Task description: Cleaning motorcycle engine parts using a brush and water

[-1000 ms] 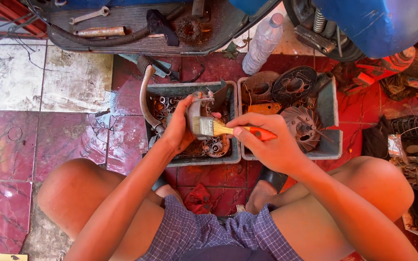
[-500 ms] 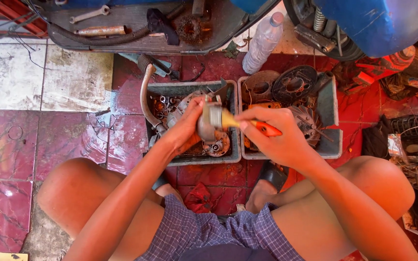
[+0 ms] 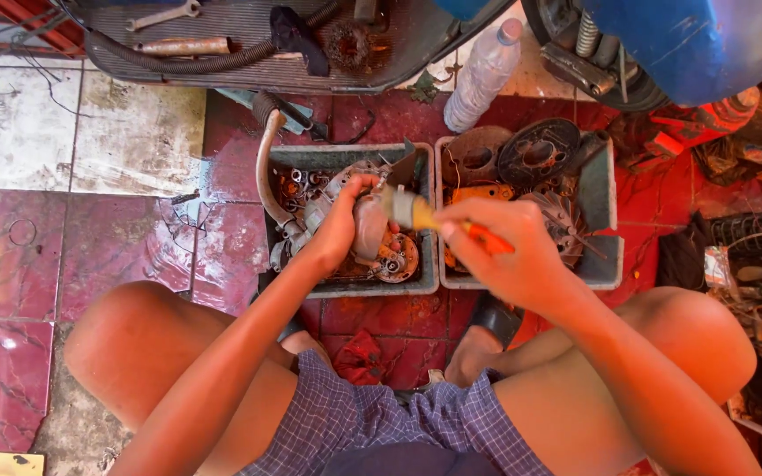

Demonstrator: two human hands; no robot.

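My left hand (image 3: 339, 231) grips a grey metal engine part (image 3: 369, 227) over the left grey tray (image 3: 346, 287). My right hand (image 3: 509, 251) holds a paintbrush (image 3: 416, 211) with an orange handle. Its bristles touch the top of the metal part. The left tray holds several oily small parts, among them a round plate (image 3: 395, 258). Both hands hover just above the trays, between my bare knees.
The right grey tray (image 3: 600, 264) holds a finned fan wheel (image 3: 564, 220), a black disc (image 3: 537, 152) and a rusty housing. A plastic bottle (image 3: 481, 78), a bent hose (image 3: 264, 167), a scooter floorboard with a wrench (image 3: 162, 15), red wet tiles and cluttered parts at right surround me.
The brush has swept up from the part's side to its top edge. My left hand has turned the part slightly. My view has shifted a little downward.
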